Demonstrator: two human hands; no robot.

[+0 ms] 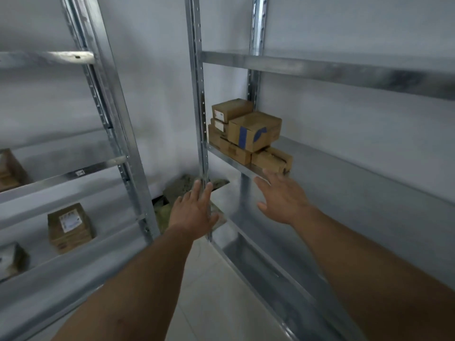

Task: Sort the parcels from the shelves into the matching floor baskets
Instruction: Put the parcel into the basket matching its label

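Left hand [194,212] and right hand [283,200] outstretched, fingers spread, empty, below stacked parcels [248,134].

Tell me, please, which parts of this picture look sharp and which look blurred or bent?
Head view: the brown cardboard box with blue tape is sharpest; the left-edge brown cardboard parcels are smeared; the grey metal shelf uprights lean from wide-angle distortion.

The shelf rack [320,67] is bare galvanised metal with a dull sheen; the parcels [248,134] are matt brown cardboard, one taped in blue, some paper-labelled.
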